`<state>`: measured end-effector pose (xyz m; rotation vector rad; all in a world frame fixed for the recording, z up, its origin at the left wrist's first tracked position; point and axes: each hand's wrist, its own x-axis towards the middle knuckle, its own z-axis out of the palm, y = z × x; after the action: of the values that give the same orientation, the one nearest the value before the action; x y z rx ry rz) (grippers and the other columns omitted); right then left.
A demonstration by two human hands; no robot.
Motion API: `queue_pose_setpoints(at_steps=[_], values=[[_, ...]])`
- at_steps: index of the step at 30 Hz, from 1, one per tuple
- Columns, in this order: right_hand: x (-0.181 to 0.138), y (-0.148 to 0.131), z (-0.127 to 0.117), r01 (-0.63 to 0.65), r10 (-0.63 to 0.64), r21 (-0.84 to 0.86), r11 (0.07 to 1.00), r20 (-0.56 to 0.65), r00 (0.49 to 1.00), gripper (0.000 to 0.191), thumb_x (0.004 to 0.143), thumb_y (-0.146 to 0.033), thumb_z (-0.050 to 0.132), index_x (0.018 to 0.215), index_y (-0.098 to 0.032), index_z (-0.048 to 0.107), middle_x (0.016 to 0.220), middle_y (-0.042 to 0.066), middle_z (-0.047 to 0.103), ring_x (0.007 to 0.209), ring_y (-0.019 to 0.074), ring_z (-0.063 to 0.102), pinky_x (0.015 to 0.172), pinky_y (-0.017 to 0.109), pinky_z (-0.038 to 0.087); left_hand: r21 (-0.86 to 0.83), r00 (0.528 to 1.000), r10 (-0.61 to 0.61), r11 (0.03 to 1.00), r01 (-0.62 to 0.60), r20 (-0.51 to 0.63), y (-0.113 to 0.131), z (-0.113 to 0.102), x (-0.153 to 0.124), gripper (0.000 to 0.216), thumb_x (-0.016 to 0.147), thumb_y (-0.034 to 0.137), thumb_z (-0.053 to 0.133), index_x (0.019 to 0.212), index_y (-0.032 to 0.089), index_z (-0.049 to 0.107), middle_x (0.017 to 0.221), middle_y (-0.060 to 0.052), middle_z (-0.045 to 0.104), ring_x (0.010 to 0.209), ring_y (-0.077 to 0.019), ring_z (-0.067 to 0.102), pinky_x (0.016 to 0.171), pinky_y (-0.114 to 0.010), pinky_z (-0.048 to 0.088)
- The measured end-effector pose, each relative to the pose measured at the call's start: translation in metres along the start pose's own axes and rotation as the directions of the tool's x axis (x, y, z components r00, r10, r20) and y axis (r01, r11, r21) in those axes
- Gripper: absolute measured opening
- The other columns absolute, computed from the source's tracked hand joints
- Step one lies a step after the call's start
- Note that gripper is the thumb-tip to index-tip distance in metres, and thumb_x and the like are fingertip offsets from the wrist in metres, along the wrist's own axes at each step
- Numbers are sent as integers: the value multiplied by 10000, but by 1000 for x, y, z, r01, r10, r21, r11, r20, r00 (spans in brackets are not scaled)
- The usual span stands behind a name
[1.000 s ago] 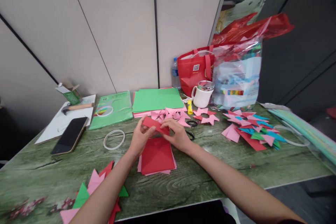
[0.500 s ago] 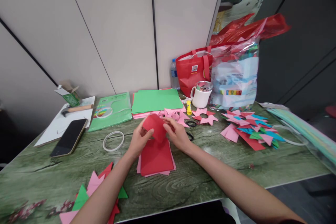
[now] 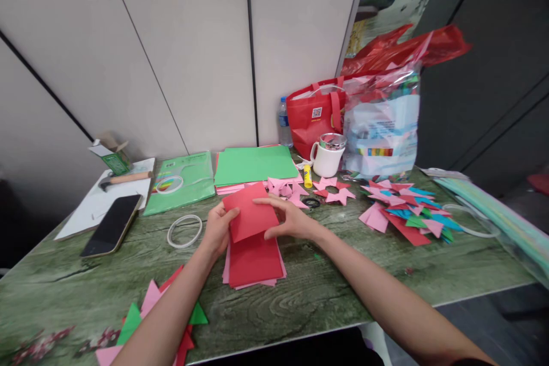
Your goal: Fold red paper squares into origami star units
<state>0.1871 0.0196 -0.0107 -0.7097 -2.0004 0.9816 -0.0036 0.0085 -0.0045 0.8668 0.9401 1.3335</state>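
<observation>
Both my hands hold one red paper square [image 3: 251, 214] just above a stack of red and pink paper squares [image 3: 254, 262] on the green wood-grain table [image 3: 326, 291]. My left hand [image 3: 218, 230] grips the sheet's left edge, thumb on top. My right hand [image 3: 286, 218] pinches its right side, fingers laid over the top face. The sheet is unfolded, nearly flat and slightly tilted.
Folded pink stars [image 3: 288, 187], a green paper stack [image 3: 255, 163], a glue stick [image 3: 307, 176] and a white mug [image 3: 328, 154] lie behind. A pile of coloured folded pieces [image 3: 407, 214] sits right, folded triangles [image 3: 154, 314] near left, tape rings [image 3: 185, 230], a phone [image 3: 112, 224], a hammer [image 3: 124, 178].
The red sheet was a narrow folded strip a second ago; it has opened out into a full flat square between my hands. My hands moved slightly apart.
</observation>
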Motion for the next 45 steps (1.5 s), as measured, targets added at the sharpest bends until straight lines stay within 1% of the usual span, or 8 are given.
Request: queue_pose_setpoints(at_steps=[3, 10, 18, 23, 28, 33, 38, 45], values=[[-2, -3, -3, 25, -16, -93, 995, 97, 995, 714, 611, -280, 761, 1257, -310, 458, 1221, 61, 459, 1171, 237, 407, 979, 407, 336, -7, 998, -56, 998, 56, 12, 1, -2, 2, 282, 533, 158, 715, 800, 122, 632, 684, -41, 716, 562, -176, 656, 591, -290, 511], [0, 5, 4, 97, -99, -122, 988, -11, 995, 399, 618, -330, 756, 1000, -252, 670, 1067, 68, 502, 1037, 226, 481, 919, 360, 385, -14, 987, -106, 994, 109, 119, 2, 1, 0, 301, 549, 162, 732, 834, 116, 644, 757, -73, 724, 634, -205, 672, 644, -329, 526], [3, 11, 9, 42, -45, -19, 999, -300, 953, 240, 682, -431, 684, 678, -191, 687, 800, 48, 548, 782, 193, 540, 683, 309, 449, -11, 950, -158, 986, 167, 268, 3, 2, -3, 304, 636, 264, 729, 892, 116, 657, 847, -111, 720, 835, -253, 664, 771, -382, 521], [3, 11, 14, -88, 107, 62, 994, -471, 876, 270, 646, -421, 704, 701, -174, 608, 746, 33, 590, 704, 183, 554, 626, 289, 450, 8, 910, -74, 997, 77, 407, 0, 2, -6, 616, 564, 491, 731, 1049, 133, 607, 1103, -145, 639, 1035, -292, 574, 841, -415, 486], [2, 4, 17, -46, 118, 166, 985, -455, 883, 597, 642, -368, 711, 1150, -207, 441, 936, 46, 607, 806, 188, 587, 689, 288, 478, 165, 949, -21, 986, -33, 315, -4, 5, -10, 642, 534, 195, 797, 1129, 185, 555, 1145, -88, 621, 1015, -261, 585, 841, -384, 490], [0, 0, 16, -42, 20, -42, 998, -436, 900, 370, 671, -357, 694, 975, -193, 561, 959, 51, 612, 877, 208, 574, 797, 320, 441, 220, 965, -68, 975, 11, 253, -8, 2, -9, 441, 639, 301, 723, 1032, 133, 615, 965, -93, 690, 848, -231, 646, 765, -364, 512], [-1, 3, 17, -37, 5, -67, 997, -425, 905, 442, 672, -347, 702, 1053, -192, 542, 963, 59, 617, 869, 209, 575, 782, 317, 441, 320, 974, -69, 947, -5, 218, -12, -3, -6, 318, 663, 326, 704, 894, 114, 657, 788, -59, 704, 689, -189, 647, 638, -287, 504], [-1, 6, 18, -43, -2, -95, 995, -428, 904, 244, 684, -328, 699, 858, -178, 615, 828, 39, 647, 770, 192, 588, 716, 287, 441, 262, 966, -76, 965, 8, 248, -10, -3, -7, 367, 649, 270, 720, 984, 145, 638, 843, -55, 703, 685, -167, 642, 651, -280, 500]])
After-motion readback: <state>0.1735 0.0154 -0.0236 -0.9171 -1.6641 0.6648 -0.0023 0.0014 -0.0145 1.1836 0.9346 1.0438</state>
